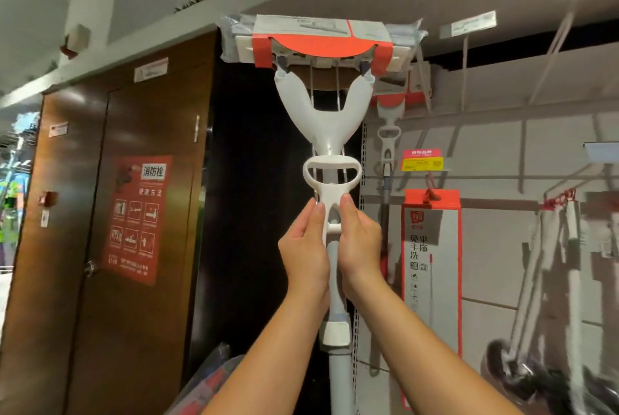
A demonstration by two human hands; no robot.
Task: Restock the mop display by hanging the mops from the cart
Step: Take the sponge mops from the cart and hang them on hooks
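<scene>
Your left hand (304, 247) and right hand (360, 244) merely pinch the sponge mop (323, 123) by its wringer handle (330, 197); top-heavy, it could tip sideways.

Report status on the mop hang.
Left hand, right hand holding mop by pull handle. Mop head up at display top. Hung mop close on right.

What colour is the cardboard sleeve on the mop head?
The cardboard sleeve is orange-red and white; head view.
</scene>
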